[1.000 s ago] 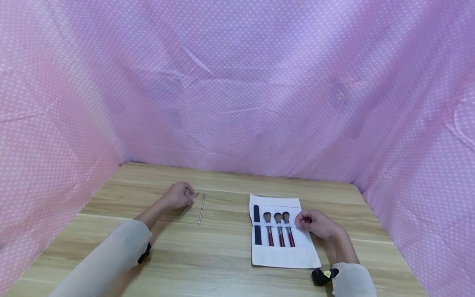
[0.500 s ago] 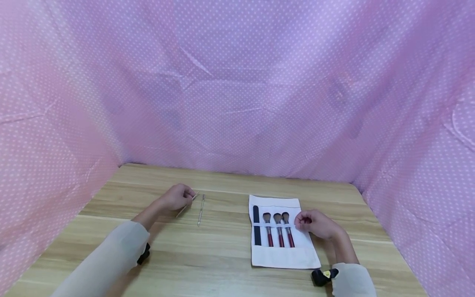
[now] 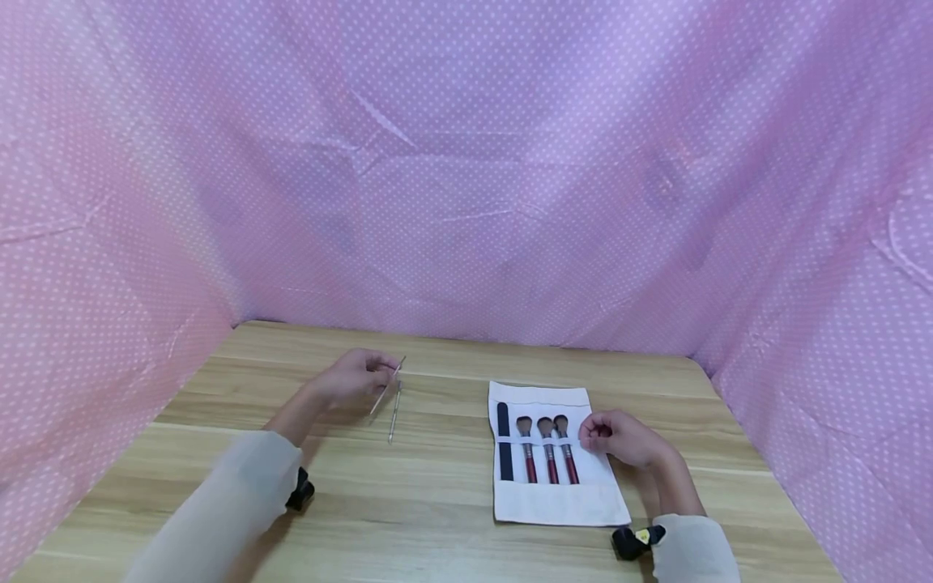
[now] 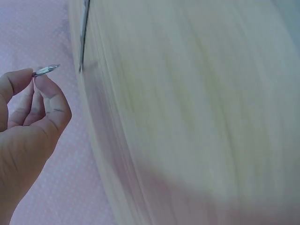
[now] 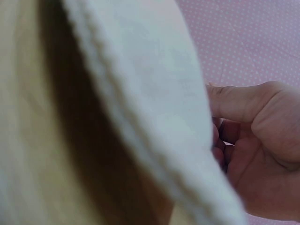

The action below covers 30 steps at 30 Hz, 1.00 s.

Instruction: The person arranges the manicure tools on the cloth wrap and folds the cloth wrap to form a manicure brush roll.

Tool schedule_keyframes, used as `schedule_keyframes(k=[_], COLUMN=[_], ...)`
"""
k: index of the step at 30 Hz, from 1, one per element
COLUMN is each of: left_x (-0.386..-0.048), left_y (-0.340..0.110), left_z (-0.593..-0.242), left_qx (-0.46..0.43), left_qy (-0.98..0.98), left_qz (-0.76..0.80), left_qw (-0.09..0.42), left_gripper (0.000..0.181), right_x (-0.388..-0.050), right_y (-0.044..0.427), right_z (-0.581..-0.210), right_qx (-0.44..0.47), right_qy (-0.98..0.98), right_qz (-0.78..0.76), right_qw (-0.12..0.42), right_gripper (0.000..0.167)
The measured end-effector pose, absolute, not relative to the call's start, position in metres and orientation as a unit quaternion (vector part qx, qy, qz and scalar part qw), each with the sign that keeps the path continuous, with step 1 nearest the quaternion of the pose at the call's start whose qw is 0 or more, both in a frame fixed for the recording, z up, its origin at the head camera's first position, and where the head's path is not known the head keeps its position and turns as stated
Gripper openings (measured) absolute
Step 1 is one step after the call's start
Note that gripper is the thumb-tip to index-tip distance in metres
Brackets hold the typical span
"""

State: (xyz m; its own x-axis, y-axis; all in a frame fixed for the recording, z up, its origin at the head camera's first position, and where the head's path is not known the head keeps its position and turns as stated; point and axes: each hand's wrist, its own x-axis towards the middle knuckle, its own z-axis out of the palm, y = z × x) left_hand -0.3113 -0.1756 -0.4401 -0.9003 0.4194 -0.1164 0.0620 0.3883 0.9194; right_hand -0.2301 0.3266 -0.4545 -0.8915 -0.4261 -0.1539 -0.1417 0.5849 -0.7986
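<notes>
Looks part done, I'd say: the white pouch (image 3: 557, 504) lies open on the desk (image 3: 437, 486), w/ a black file (image 3: 505, 463) & 3 brushes (image 3: 550, 456) under its elastic band (image 3: 515, 440), while 2 thin metal tools, a held stick (image 3: 388, 389) & a loose stick (image 3: 394, 418), are both outside it, L of pouch. L hand (image 3: 357, 376), well L of pouch, pinches the held stick btwn thumb & index; it's tilted & seemingly up off the desk. Loose stick lies btwn that hand & pouch, w/ nobody touching it. R hand (image 3: 623, 438) is at pouch's R edge, fingers curled to thumb, pinching the elastic band's R end by the look of it; fingertips part hidden. Both sticks are slim, shiny, silvery; held one's tip detail is too blurry to call. Brushes: brown bristles, silver collars, dk red handles. File's plain w/ a rounded top.
</notes>
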Motion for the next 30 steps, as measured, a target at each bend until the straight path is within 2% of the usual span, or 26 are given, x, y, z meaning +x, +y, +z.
schedule_keyframes(k=[8,14,30], left_x=[-0.317,-0.318,-0.314], left_y=[-0.129,-0.084,0.03], left_z=[-0.445,-0.445,-0.445], left_qx=[0.094,0.051,0.065], left_qy=[0.751,0.696,0.605], left_qz=[0.636,0.699,0.771], left_qw=[0.15,0.159,0.186], left_gripper=[0.036,0.032,0.038], right_x=[-0.23,-0.23,-0.229], right_y=[0.328,0.33,0.331], right_z=[-0.454,-0.454,-0.453], right_qx=[-0.169,-0.185,-0.18], right_qy=[0.872,0.863,0.863], right_qz=[-0.426,-0.436,-0.437], right_qw=[0.171,0.175,0.179], right_gripper=[0.012,0.006,0.009])
